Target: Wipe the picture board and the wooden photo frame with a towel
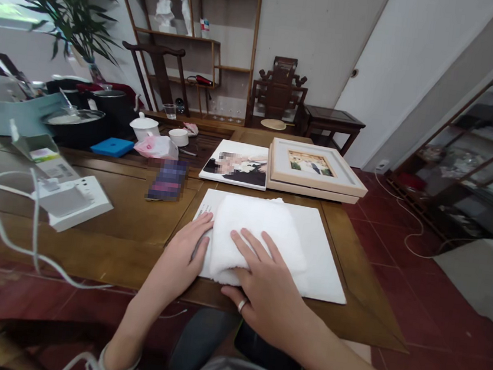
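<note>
A white folded towel (254, 233) lies on a flat white board (324, 265) near the front edge of the table. My right hand (263, 276) rests on top of the towel, its fingers spread, with a ring on one digit close to the towel's near edge. My left hand (185, 255) lies over the board's left edge, beside the towel. Its fingers are stretched out and appear to hold nothing. Small print shows at the board's far left corner. The towel and my hands hide much of the board.
Beyond the board lie a photo print (240, 163) and a framed picture (317, 166) on another frame. A phone (167, 180), an opened white box (75, 201), a looped white cable (36, 232), a blue box (112, 146) and a lidded white cup (144, 127) are on the left.
</note>
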The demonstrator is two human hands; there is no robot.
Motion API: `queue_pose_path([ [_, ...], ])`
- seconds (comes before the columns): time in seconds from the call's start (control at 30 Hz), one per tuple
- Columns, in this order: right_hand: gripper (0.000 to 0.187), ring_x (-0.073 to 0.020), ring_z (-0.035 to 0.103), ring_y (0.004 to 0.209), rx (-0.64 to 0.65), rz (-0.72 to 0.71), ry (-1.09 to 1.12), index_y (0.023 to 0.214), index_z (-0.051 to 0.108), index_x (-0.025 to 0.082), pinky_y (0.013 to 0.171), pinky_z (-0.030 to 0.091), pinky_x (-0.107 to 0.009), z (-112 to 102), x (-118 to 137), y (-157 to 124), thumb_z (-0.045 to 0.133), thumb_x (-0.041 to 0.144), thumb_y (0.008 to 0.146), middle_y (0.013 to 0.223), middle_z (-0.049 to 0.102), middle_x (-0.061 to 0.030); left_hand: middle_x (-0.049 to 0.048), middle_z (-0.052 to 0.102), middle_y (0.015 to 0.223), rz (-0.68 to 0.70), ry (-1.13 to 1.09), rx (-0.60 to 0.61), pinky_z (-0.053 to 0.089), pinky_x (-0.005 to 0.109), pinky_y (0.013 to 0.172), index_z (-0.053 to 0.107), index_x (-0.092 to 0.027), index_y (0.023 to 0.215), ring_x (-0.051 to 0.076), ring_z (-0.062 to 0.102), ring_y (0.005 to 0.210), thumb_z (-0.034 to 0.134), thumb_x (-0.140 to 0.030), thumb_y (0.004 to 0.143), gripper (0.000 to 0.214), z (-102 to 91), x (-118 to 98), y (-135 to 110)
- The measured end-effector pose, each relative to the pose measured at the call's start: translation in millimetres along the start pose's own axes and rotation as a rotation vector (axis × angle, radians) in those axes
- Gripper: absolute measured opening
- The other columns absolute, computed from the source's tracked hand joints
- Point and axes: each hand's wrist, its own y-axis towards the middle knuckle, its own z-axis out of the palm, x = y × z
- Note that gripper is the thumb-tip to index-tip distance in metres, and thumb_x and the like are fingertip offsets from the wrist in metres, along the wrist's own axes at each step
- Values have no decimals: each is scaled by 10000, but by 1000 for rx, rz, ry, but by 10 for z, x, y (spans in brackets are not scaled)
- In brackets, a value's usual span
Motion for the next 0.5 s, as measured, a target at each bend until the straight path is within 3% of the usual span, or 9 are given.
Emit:
queue_pose_path([
  [0.33,322,-331,267,1373,7,-11,-21,1022,703,141,1134,173,-548,2,16,-16,545,388,889,1495,341,-143,166,514,1371,6,-1,-1,330,461,1115,559,-88,1225,242,441,1309,355,-281,926,411,3,12,-1],
  [0.5,349,-354,266,1370,-11,-17,-38,1066,688,130,1111,223,-571,16,161,-98,548,392,885,1499,322,-164,138,489,1402,-9,-15,31,322,460,1118,543,-128,1259,241,413,1331,339,-283,930,417,-19,-16,5],
])
